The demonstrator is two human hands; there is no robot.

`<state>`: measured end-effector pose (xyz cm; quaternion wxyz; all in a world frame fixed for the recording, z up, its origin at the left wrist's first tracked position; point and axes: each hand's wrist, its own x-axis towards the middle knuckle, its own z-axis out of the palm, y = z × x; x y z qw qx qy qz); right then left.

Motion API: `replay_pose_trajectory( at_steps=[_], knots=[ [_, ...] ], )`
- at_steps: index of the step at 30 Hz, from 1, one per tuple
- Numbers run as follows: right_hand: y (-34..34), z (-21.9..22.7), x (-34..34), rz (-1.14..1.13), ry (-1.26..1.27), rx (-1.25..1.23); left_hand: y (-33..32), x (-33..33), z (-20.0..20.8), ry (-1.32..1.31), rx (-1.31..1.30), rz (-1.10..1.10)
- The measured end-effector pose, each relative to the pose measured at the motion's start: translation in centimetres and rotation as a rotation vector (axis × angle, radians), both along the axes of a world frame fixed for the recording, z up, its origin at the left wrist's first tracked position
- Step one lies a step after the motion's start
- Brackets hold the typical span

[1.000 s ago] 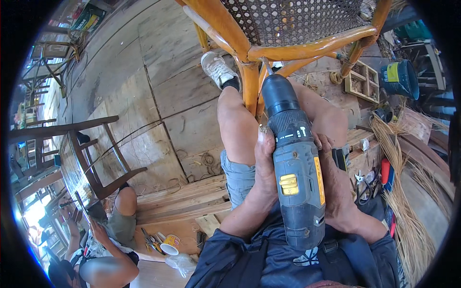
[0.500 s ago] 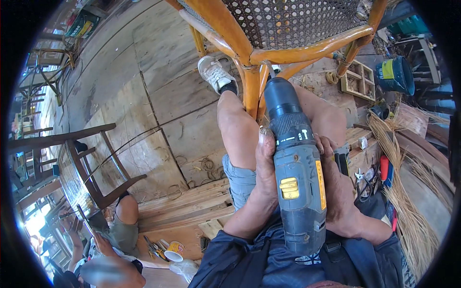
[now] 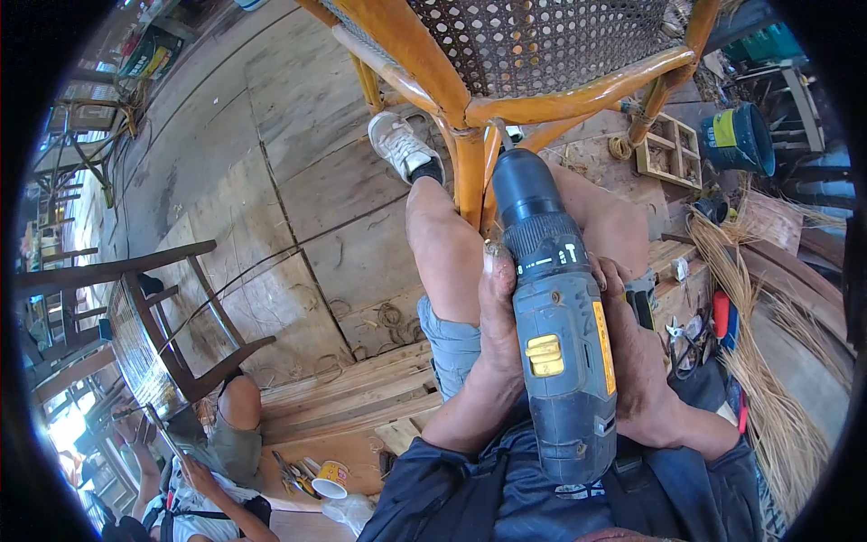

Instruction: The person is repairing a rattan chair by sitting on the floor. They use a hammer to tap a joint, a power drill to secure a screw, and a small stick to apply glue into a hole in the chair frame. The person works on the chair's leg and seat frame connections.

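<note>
A dark grey and black cordless drill (image 3: 560, 334) with a yellow switch lies between my hands, its chuck pointing away from me. My left hand (image 3: 497, 312) is closed along its left side, thumb up near the collar. My right hand (image 3: 632, 370) wraps the other side, with its lower fingers and the grip hidden under the drill body. The bit (image 3: 506, 135) meets the underside region of a glossy orange-brown rattan chair (image 3: 578, 107), close to a bound joint; whether it enters the wood I cannot tell. Woven cane mesh (image 3: 542, 45) fills the chair's panel.
At right are long loose fibre strands (image 3: 768, 397), pliers and scissors (image 3: 691, 339), a wooden divided tray (image 3: 670, 154) and a dark bucket (image 3: 745, 140). At left, another person (image 3: 208, 497) works by a dark wooden chair (image 3: 190, 379). A yellow cup (image 3: 332, 479) sits nearby.
The view has shifted slightly, with the chair a little further left. My hands keep the same hold on the drill. The other person's head and arms have moved.
</note>
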<state>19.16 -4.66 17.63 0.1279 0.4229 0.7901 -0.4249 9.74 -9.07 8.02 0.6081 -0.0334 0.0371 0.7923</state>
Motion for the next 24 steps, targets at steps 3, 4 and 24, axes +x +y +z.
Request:
replay_pose_trajectory(
  at_steps=[3,4,24],
  knots=[
    [-0.3,-0.8,0.7,0.014,0.017,0.054,0.3,-0.4,-0.3,0.111,0.071,-0.035],
    [-0.2,-0.7,0.5,0.005,0.009,0.032,0.3,-0.4,-0.4,0.117,0.062,-0.036],
    [0.4,0.1,-0.2,-0.042,0.070,-0.038,0.1,-0.9,0.8,0.095,-0.042,-0.060]
  ],
)
